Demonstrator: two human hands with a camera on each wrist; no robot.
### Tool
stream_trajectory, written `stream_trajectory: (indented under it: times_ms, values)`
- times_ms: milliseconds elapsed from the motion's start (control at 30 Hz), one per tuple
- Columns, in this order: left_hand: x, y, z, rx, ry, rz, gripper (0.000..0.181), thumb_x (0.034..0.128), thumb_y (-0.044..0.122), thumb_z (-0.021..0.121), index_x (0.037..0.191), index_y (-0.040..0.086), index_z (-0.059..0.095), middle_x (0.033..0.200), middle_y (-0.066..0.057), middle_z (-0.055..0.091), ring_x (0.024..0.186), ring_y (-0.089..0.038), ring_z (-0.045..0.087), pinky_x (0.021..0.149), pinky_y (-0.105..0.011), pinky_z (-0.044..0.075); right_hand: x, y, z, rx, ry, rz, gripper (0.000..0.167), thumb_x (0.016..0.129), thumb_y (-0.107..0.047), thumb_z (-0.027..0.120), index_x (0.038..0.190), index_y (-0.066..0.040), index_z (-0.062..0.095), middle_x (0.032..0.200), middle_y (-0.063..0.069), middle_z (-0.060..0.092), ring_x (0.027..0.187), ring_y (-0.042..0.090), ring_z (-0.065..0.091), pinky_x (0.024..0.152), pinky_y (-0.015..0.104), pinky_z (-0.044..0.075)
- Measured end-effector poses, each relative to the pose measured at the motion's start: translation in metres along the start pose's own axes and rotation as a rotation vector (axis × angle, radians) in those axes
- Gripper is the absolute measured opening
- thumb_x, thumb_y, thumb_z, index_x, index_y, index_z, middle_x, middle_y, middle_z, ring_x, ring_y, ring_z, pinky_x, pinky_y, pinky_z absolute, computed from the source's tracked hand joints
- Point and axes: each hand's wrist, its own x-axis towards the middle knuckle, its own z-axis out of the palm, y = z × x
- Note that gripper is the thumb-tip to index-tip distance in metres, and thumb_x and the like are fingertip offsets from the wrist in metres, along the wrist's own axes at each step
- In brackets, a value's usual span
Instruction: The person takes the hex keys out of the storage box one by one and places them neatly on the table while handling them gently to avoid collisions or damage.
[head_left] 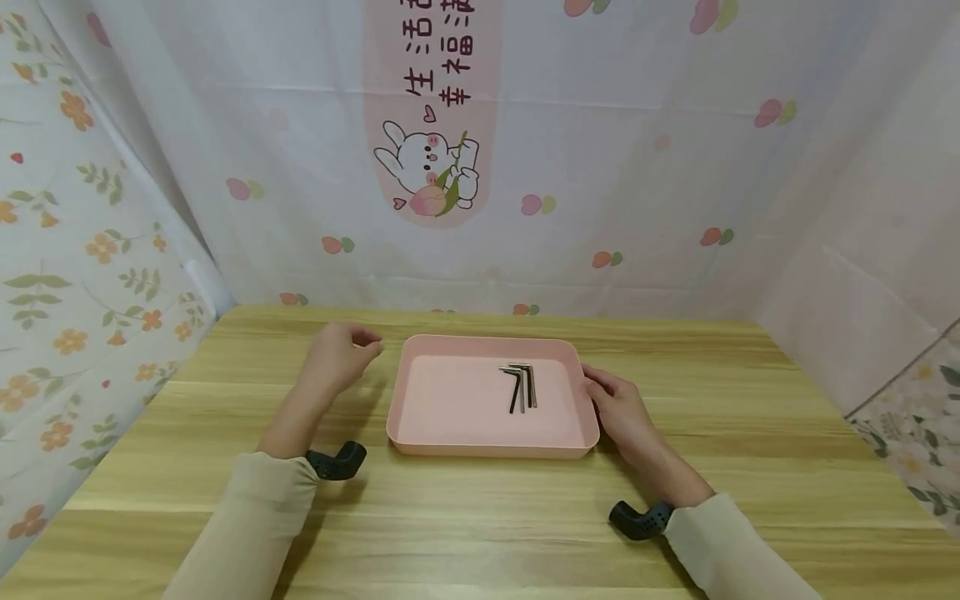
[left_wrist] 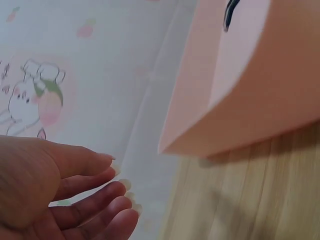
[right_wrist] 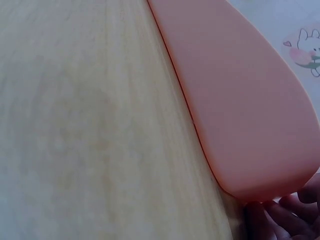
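A pink tray [head_left: 450, 451] lies on the wooden table, with several L-shaped metal keys [head_left: 522, 387] inside, right of its middle. Beyond the tray's left edge, my left hand [head_left: 333, 358] is apart from it and holds nothing; its fingers are loosely bent, with the thumb near the index fingertip, as the left wrist view shows of the hand [left_wrist: 75, 195]. My right hand [head_left: 622, 408] grips the tray's right side, thumb at the rim. In the right wrist view, fingers [right_wrist: 290, 215] show at the corner of the tray [right_wrist: 245, 100]; the rest of that hand is out of frame.
A patterned white cloth [head_left: 600, 167] hangs behind the table [head_left: 480, 533], and flowered cloth [head_left: 75, 250] stands at the left side. More cloth covers the right side. Black curved devices [head_left: 337, 461] are worn at both wrists.
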Motion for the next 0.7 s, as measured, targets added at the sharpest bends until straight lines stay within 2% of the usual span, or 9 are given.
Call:
stream_trajectory:
  times_ms: [133,400,600,700]
  values:
    - [-0.001,0.011,0.006,0.004,-0.031,0.031,0.028,0.1004,0.022,0.061,0.118,0.003,0.073,0.117,-0.018,0.072,0.107,-0.035,0.068,0.088,-0.046,0.056,0.0,-0.001,0.002,0.009,0.0,0.0,0.047,0.11,-0.017,0.04,0.155,-0.006,0.04,0.158,0.018,0.043,0.143,0.03,0.046,0.096,0.017,0.049]
    - [0.007,0.036,0.025,-0.005,-0.165,0.089,0.028,0.1005,0.021,0.061,0.119,0.002,0.071,0.115,-0.016,0.072,0.092,-0.031,0.071,0.072,-0.032,0.058,0.001,0.001,0.001,0.005,0.003,0.006,0.046,0.11,-0.017,0.039,0.155,-0.005,0.04,0.158,0.019,0.042,0.143,0.032,0.046,0.099,0.021,0.05]
    - [0.018,0.052,0.037,0.098,-0.216,0.145,0.026,0.0999,0.02,0.061,0.117,0.004,0.073,0.118,-0.014,0.072,0.107,-0.028,0.068,0.088,-0.042,0.058,0.002,0.001,0.0,-0.002,0.002,0.009,0.047,0.11,-0.019,0.039,0.155,-0.006,0.04,0.159,0.018,0.041,0.144,0.031,0.045,0.107,0.03,0.048]
    - [0.023,0.06,0.041,0.114,-0.239,0.151,0.027,0.1,0.019,0.061,0.118,0.003,0.072,0.121,-0.014,0.071,0.109,-0.03,0.067,0.091,-0.044,0.057,0.002,0.001,0.0,-0.008,-0.002,-0.005,0.047,0.11,-0.02,0.04,0.155,-0.006,0.04,0.159,0.018,0.041,0.144,0.032,0.045,0.11,0.035,0.047]
